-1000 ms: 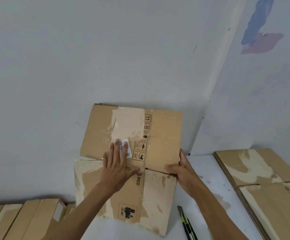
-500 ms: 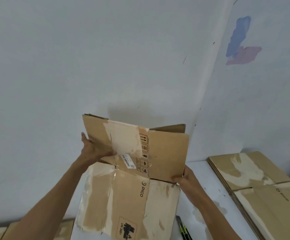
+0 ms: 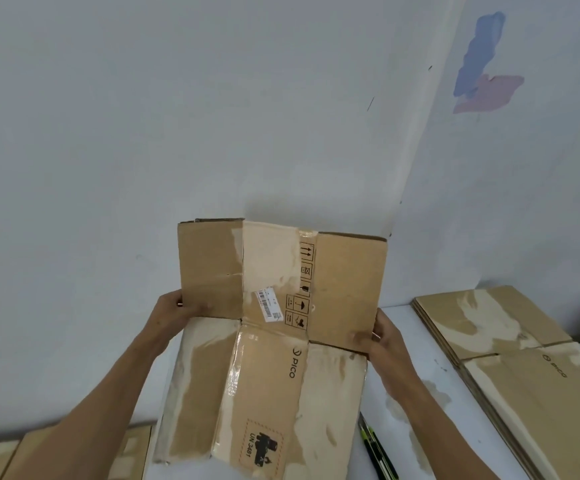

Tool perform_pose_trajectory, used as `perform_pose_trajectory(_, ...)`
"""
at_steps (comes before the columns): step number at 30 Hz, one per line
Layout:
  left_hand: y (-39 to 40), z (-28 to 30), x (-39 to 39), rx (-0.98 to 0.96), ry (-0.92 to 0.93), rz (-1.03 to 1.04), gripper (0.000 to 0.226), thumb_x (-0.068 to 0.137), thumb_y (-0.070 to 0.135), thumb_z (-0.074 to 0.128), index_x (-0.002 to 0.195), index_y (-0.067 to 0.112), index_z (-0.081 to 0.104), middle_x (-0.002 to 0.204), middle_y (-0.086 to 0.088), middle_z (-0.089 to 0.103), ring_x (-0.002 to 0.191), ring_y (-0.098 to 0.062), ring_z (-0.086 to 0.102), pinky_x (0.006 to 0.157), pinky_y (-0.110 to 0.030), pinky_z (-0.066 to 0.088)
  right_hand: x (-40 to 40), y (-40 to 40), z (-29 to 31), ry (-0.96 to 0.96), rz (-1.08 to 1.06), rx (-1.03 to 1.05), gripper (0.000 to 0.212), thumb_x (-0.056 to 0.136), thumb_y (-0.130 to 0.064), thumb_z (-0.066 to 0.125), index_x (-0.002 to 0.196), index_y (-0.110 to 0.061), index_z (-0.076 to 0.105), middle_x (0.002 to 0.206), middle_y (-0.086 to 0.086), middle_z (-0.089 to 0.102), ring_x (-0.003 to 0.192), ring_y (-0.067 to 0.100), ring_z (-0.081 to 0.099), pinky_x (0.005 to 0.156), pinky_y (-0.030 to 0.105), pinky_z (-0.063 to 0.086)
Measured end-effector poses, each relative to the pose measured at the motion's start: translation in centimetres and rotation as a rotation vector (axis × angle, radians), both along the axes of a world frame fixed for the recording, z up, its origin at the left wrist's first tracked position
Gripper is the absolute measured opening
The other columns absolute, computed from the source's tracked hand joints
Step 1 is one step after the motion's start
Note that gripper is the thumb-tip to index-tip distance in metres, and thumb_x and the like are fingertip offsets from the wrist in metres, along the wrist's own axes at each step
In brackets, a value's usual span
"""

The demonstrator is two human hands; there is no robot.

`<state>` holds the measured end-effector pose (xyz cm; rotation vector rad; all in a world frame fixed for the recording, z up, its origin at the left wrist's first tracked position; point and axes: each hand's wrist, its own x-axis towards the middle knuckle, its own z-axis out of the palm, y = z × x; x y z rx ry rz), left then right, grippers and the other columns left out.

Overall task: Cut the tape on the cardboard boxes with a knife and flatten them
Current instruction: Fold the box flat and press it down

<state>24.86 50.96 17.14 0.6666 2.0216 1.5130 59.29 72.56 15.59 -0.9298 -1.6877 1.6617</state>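
Cardboard box point(image 3: 274, 327), opened out, stands between both hands over the white table point(image 3: 416, 344). Left hand point(image 3: 177, 308) pinches its left edge; right hand point(image 3: 380, 336) grips the right edge, equally near. Its long axis runs away from the person. Knife point(image 3: 376, 448) lies below-right, partly cut off.

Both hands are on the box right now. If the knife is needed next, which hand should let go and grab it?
Probably the right hand: the knife lies on the table just below it, right of the box. The left hand grips the far side and could steady the box.
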Motion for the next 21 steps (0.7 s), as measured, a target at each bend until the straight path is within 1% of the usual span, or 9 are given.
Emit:
perform_pose_trajectory(3,-1.1,-0.8,0.6,-0.042,-0.007,-0.021,0.039,0.090,0.006,0.076,0.121,0.026,0.066,0.106,0.000,0.074,0.095,-0.016,0.069,0.073,-0.023,0.055,-0.5,-0.1,0.0,-0.048,-0.034,0.078,0.044,0.093,0.003,0.064,0.128,-0.024,0.062,0.115,-0.004,0.074,0.107,0.018,0.070,0.079,0.038,0.063)
perform_pose_trajectory(4,-1.4,-1.0,0.8,-0.037,-0.027,-0.021,0.041,0.092,0.004,0.073,0.122,0.031,0.063,0.102,-0.002,0.075,0.090,-0.018,0.069,0.071,-0.025,0.056,-0.7,-0.2,0.0,-0.051,-0.054,0.094,0.038,0.093,0.003,0.065,0.122,-0.022,0.062,0.112,-0.003,0.074,0.104,0.018,0.070,0.075,0.034,0.061)
perform_pose_trajectory(6,-1.7,-1.3,1.0,-0.013,-0.033,-0.002,0.040,0.093,0.003,0.070,0.118,0.034,0.064,0.099,-0.004,0.078,0.096,-0.027,0.073,0.076,-0.037,0.060,-1.1,-0.4,0.0,-0.032,-0.109,0.098,0.026,0.093,0.003,0.067,0.105,-0.018,0.058,0.105,0.001,0.076,0.097,0.022,0.072,0.071,0.033,0.059)
perform_pose_trajectory(8,-1.6,-0.9,1.4,0.052,-0.022,0.038,0.031,0.092,0.008,0.075,0.115,0.026,0.065,0.101,-0.007,0.079,0.099,-0.032,0.074,0.082,-0.046,0.060,-1.4,-0.4,-0.2,-0.005,-0.184,0.068,0.027,0.092,0.002,0.069,0.096,-0.016,0.049,0.100,0.006,0.077,0.091,0.027,0.072,0.071,0.042,0.059)
perform_pose_trajectory(11,-0.8,0.4,2.6,0.140,-0.021,0.113,0.029,0.090,0.024,0.080,0.116,0.020,0.067,0.100,-0.005,0.079,0.092,-0.026,0.076,0.083,-0.044,0.061,-1.5,-0.1,-0.2,0.022,-0.269,0.005,0.030,0.093,-0.003,0.071,0.105,-0.014,0.046,0.099,0.004,0.079,0.092,0.029,0.074,0.075,0.049,0.060)
perform_pose_trajectory(13,-0.3,1.2,3.7,0.165,-0.005,0.116,0.024,0.092,0.031,0.077,0.110,0.016,0.073,0.098,-0.004,0.080,0.090,-0.022,0.076,0.083,-0.040,0.060,-1.2,0.3,0.0,0.053,-0.284,-0.062,0.039,0.093,-0.003,0.072,0.117,-0.016,0.044,0.101,0.004,0.078,0.093,0.026,0.074,0.078,0.048,0.060)
perform_pose_trajectory(16,0.3,1.0,4.7,0.054,-0.029,0.044,0.030,0.095,0.042,0.071,0.102,0.014,0.079,0.098,-0.002,0.080,0.093,-0.021,0.076,0.084,-0.039,0.061,-0.2,1.4,-0.2,0.137,-0.271,-0.240,0.052,0.091,-0.002,0.075,0.132,-0.010,0.043,0.113,0.011,0.074,0.103,0.027,0.073,0.091,0.047,0.060)
perform_pose_trajectory(19,0.9,-1.0,5.7,-0.094,0.023,-0.054,0.020,0.102,0.039,0.062,0.109,0.025,0.075,0.105,0.005,0.079,0.103,-0.020,0.074,0.087,-0.038,0.061,1.0,1.8,-1.5,0.051,-0.171,-0.169,0.026,0.096,-0.009,0.071,0.122,-0.008,0.067,0.113,0.012,0.077,0.102,0.026,0.075,0.092,0.045,0.060)
perform_pose_trajectory(21,1.4,-1.9,6.7,-0.096,0.065,-0.044,0.022,0.106,0.045,0.052,0.120,0.035,0.066,0.115,0.010,0.074,0.108,-0.016,0.070,0.093,-0.040,0.058,1.7,1.6,-2.2,0.024,-0.181,-0.149,0.016,0.102,-0.017,0.064,0.117,-0.014,0.070,0.108,0.008,0.078,0.097,0.026,0.075,0.085,0.045,0.061)
